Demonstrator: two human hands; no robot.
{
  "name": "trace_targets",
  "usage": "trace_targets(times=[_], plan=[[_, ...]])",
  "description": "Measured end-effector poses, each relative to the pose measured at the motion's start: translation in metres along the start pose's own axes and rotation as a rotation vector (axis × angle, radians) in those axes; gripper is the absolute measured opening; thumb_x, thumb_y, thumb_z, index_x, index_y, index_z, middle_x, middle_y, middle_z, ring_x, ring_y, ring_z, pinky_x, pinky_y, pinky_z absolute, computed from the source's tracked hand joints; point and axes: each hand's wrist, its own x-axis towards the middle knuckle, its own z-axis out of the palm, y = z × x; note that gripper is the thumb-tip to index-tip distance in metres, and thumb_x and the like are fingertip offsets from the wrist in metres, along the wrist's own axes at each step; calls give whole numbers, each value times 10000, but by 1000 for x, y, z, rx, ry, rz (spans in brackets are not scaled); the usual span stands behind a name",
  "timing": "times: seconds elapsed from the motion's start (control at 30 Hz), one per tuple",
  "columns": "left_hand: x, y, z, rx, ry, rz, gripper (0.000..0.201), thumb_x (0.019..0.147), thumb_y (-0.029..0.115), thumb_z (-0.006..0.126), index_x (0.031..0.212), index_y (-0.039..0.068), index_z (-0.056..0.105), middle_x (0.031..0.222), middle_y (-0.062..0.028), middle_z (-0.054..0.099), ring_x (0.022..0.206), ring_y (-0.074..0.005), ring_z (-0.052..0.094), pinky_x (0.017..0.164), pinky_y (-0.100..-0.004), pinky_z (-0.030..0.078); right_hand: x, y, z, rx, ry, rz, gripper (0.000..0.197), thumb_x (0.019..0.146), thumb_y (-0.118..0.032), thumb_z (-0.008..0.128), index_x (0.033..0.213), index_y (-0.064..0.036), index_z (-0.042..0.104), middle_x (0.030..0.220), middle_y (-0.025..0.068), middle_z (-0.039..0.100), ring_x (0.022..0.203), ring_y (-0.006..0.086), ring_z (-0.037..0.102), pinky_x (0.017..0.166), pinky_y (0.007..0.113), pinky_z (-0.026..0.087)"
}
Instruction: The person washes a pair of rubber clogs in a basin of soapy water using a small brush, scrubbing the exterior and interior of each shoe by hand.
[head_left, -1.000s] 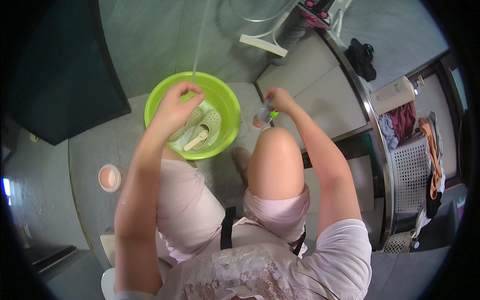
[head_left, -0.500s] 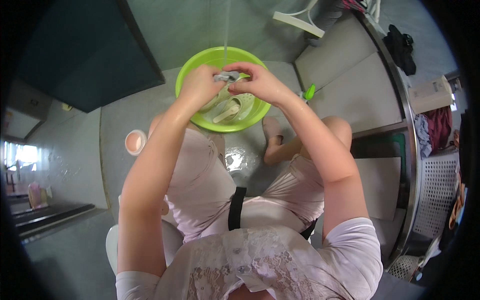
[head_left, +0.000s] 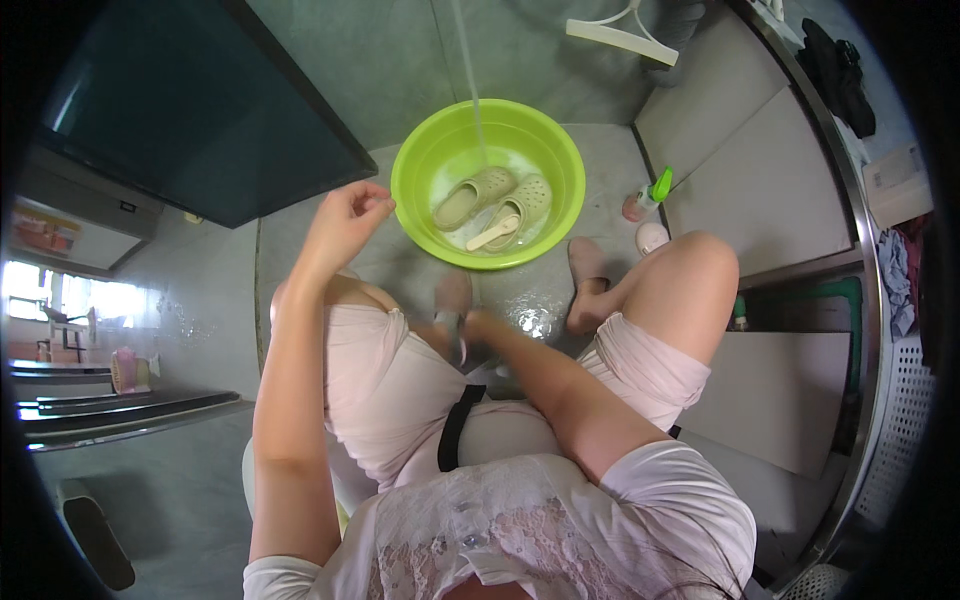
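Observation:
My left hand (head_left: 350, 214) is raised just left of the green basin (head_left: 575, 185), its fingers curled in toward the thumb with nothing visible in them. Low between my knees, my right hand (head_left: 480, 324) is blurred beside my slippered left foot. Its fingers are hidden, and a small greyish piece (head_left: 448, 318) shows next to it; whether I hold it is unclear. Inside the basin lie two pale green clogs (head_left: 487, 184) with holes. A cream-coloured brush (head_left: 493, 232) rests on the right clog. Water (head_left: 470, 70) runs down into the basin in a thin stream.
A pinkish spray bottle (head_left: 640, 204) with a green top stands right of the basin, beside a pale round object (head_left: 651, 237). White cabinet doors (head_left: 745, 170) line the right side. A dark panel (head_left: 205, 110) juts in at the upper left. The floor is wet.
My hands have parted from the grey cloth held over the basin. The left has moved left of the rim, while the right has dropped between my knees. The clogs are now fully visible.

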Motion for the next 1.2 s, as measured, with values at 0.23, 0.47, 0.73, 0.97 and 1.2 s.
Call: trace_targets(times=[0.23, 0.47, 0.73, 0.97, 1.2], plan=[[-24, 26, -5, 111, 28, 3, 238, 834, 167, 638, 974, -25, 630, 795, -20, 615, 785, -88, 550, 748, -237, 431, 18, -18, 14, 243, -213, 157, 522, 725, -516, 662, 851, -10, 686, 826, 187, 671, 744, 360, 651, 720, 428, 510], [-28, 25, -10, -90, 59, 45, 276, 818, 207, 642, 957, -32, 645, 776, -44, 631, 757, -102, 564, 720, -250, 437, -1, -49, 19, 301, 224, 237, 547, 696, -490, 692, 783, 50, 666, 798, 244, 646, 789, 359, 650, 729, 426, 510], [22, 31, 9, 76, -234, -3, 218, 864, 163, 607, 972, -24, 636, 872, -45, 649, 836, -100, 589, 788, -238, 457, -9, -51, 9, 635, 219, 311, 493, 668, -430, 702, 779, 48, 669, 814, 277, 637, 819, 392, 643, 740, 439, 504], [30, 50, 20, -29, -214, 44, 239, 863, 191, 605, 974, -17, 645, 910, -47, 657, 864, -93, 589, 796, -229, 451, -14, -70, 0, 363, 217, 187, 425, 717, -332, 635, 823, 79, 652, 850, 305, 622, 853, 424, 625, 765, 455, 504], [26, 67, 16, -57, -194, 73, 265, 862, 213, 606, 991, -14, 645, 907, -54, 656, 891, -107, 583, 818, -234, 439, -7, -74, -1, 281, 225, 132, 375, 778, -328, 592, 876, 24, 674, 881, 264, 640, 863, 426, 626, 774, 466, 507]])
